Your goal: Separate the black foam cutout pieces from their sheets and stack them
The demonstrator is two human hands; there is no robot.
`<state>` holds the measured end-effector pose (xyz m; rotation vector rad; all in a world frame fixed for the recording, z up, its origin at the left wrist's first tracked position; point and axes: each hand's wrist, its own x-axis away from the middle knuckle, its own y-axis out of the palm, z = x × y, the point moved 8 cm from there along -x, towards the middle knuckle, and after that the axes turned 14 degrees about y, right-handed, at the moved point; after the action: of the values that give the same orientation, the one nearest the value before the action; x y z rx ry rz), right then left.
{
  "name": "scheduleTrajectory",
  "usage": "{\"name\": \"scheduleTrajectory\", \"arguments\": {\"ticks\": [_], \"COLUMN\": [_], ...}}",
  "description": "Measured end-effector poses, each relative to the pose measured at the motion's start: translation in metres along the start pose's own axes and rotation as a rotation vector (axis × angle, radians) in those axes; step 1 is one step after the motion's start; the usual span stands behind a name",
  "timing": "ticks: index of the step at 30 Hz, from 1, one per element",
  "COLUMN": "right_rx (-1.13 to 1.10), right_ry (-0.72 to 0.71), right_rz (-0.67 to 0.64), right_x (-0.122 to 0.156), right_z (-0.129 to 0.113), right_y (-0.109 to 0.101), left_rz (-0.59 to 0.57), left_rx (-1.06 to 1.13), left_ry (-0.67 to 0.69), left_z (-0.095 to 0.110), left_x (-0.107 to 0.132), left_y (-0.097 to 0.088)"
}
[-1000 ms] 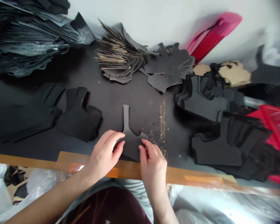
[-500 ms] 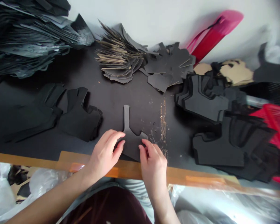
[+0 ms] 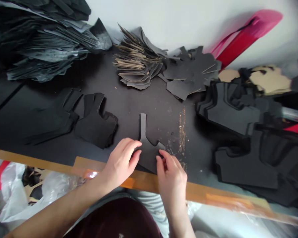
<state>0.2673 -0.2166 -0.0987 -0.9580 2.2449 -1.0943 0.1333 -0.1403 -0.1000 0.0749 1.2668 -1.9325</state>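
Near lower center, you are flanking a black cardboard cutout [image 3: 148, 158] with your left hand [image 3: 120, 162] and right hand [image 3: 171, 180], its narrow strap pointing up-frame, your curled fingertips [image 3: 161, 153] touching its edges, grip unclear.

**Dark workbench [image 3: 136, 102] with orange-taped near edge**
Black cutouts [image 3: 238, 168] are stacked left and right; a fanned pile [image 3: 139, 66] is laid far, and scraps [image 3: 181, 138] are scattered mid-bench.

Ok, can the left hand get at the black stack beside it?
Probably yes: the left hand, touching the cutout, sits close beside the stack, with nothing visible between them on the table.
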Motion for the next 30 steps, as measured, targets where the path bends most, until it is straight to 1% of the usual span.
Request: {"name": "scheduleTrajectory", "arguments": {"ticks": [13, 30], "right_rx": [0.005, 0.005], "right_ry": [0.021, 0.035], "right_rz": [-0.059, -0.057], "right_x": [-0.0016, -0.0063], "right_z": [0.0038, 0.0048], "right_y": [0.0044, 0.0039], "left_rz": [-0.036, -0.056], "left_rx": [-0.025, -0.073], "left_ry": [0.000, 0.066], "left_z": [0.0012, 0.0032], "left_x": [-0.0016, -0.0006], "left_y": [0.0017, 0.0047]}}
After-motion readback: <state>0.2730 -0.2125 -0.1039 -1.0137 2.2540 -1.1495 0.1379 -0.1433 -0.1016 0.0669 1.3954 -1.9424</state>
